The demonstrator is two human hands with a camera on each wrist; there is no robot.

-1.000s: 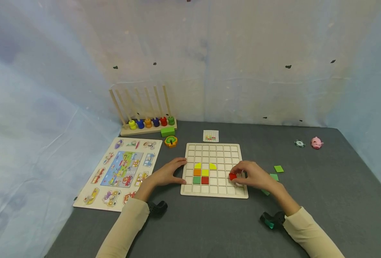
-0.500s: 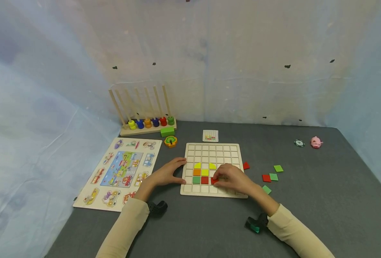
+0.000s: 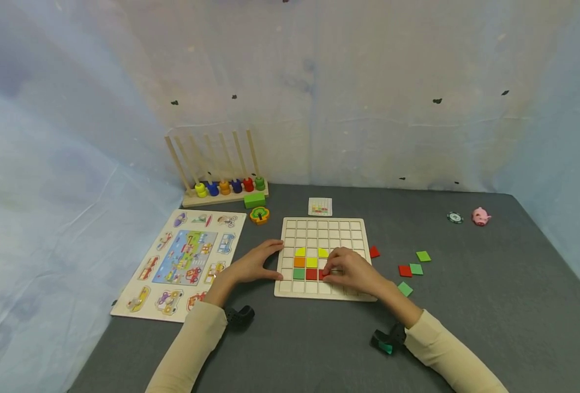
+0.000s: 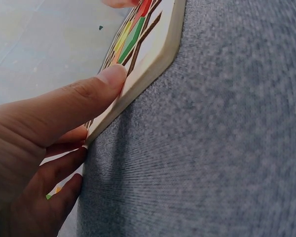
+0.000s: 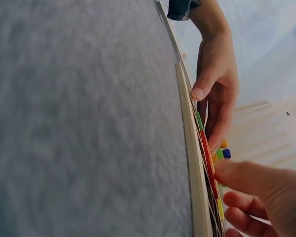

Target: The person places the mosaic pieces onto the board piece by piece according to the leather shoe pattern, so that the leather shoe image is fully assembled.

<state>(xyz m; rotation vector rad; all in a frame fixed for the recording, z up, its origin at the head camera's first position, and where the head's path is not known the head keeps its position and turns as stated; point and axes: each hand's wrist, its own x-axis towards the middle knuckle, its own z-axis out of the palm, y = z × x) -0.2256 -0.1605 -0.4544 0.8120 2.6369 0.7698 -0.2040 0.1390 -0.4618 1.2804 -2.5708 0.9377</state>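
Note:
A wooden grid board lies on the dark table, several coloured tiles set in its squares. My left hand rests against the board's left edge, fingers extended and thumb on the rim. With thumb and fingers my right hand pinches a red tile at a square on the board, partly hidden by the fingertips. Directly left of it sit another red tile and a green tile. Above these are an orange tile, a yellow square tile and two curved yellow pieces.
Loose red tiles and green tiles lie right of the board. A small pattern card is behind it. To the left are a picture puzzle and a peg rack. A pink pig and a poker chip stand far right.
My right hand has carried the red tile left across the board to the square beside the other red tile, uncovering loose red tiles on the right. The left hand has stayed put.

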